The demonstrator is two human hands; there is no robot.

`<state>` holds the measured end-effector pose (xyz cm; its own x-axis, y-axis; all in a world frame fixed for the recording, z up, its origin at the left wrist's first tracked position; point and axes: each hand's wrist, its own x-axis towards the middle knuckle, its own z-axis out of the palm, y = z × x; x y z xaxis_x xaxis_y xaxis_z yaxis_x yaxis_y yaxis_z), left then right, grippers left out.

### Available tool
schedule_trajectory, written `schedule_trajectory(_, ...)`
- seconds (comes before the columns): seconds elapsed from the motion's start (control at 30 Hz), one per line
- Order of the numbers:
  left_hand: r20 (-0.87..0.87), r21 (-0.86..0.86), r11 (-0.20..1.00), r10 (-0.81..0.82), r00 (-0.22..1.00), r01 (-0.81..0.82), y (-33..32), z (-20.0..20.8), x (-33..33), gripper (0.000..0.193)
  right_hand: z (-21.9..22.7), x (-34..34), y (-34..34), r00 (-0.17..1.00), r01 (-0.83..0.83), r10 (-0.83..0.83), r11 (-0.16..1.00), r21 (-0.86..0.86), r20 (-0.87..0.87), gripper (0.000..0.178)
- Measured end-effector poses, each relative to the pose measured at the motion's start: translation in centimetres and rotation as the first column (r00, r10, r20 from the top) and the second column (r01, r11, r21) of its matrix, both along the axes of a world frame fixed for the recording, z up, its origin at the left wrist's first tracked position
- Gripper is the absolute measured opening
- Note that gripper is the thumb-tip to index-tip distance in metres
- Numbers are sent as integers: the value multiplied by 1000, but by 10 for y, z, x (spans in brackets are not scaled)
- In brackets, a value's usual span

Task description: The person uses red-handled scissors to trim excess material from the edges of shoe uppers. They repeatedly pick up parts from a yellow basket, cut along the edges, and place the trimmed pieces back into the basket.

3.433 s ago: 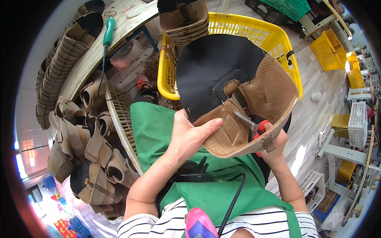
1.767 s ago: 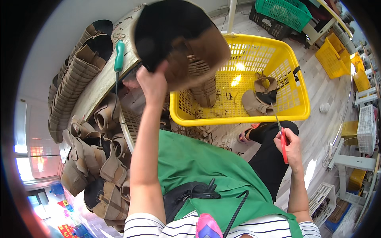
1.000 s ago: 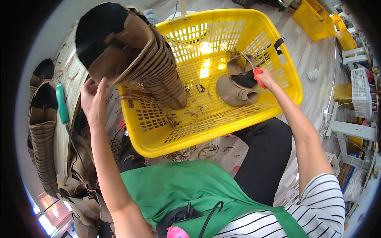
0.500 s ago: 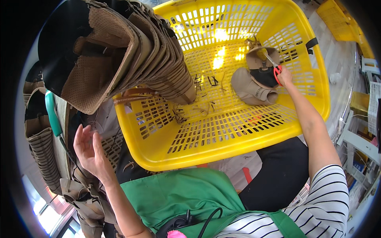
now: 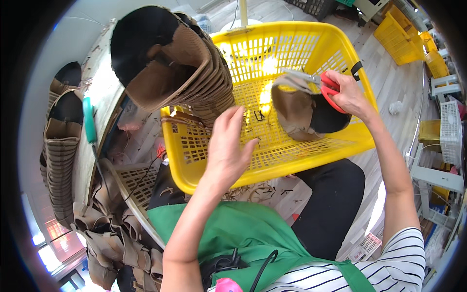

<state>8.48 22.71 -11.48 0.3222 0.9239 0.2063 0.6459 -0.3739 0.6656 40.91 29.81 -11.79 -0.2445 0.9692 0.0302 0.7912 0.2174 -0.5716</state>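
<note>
My right hand point(image 5: 351, 95) grips red-handled scissors point(image 5: 329, 88), their blades pointing left. Just below the blades is a single tan shoe upper point(image 5: 294, 109) with black lining, raised over the yellow basket point(image 5: 181, 173). Whether my right fingers also pinch the upper, I cannot tell. My left hand point(image 5: 226, 146) is open with thumb apart, holding nothing, above the basket's near left part. Beside it leans a tall nested stack of similar brown uppers point(image 5: 194, 73) at the basket's left end.
A corded tool with a green handle point(image 5: 89, 119) lies along the bench edge point(image 5: 104, 73) at left. Another stack of uppers point(image 5: 62, 160) stands beyond it, and loose uppers point(image 5: 109, 246) are heaped below. Scraps point(image 5: 258, 192) litter the floor; yellow crates point(image 5: 399, 39) stand far right.
My left hand has moved right, toward the basket's middle. The scissors and my right hand have come up, and the single upper has risen off the basket bottom.
</note>
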Motion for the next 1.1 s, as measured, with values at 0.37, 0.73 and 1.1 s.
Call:
schedule_trajectory(0.37,62,-272,939,-200,978,209,-75,57,-25,22,156,-95,-136,929,-174,264,931,320,-261,25)
schedule_trajectory(0.73,697,-377,915,381,607,-141,-189,84,-89,25,68,-55,-312,684,-80,-450,736,-672,-575,24)
schedule_trajectory(1.1,755,-514,823,300,583,243,-237,132,-76,32,24,-123,-316,183,-503,-586,634,-587,-789,33)
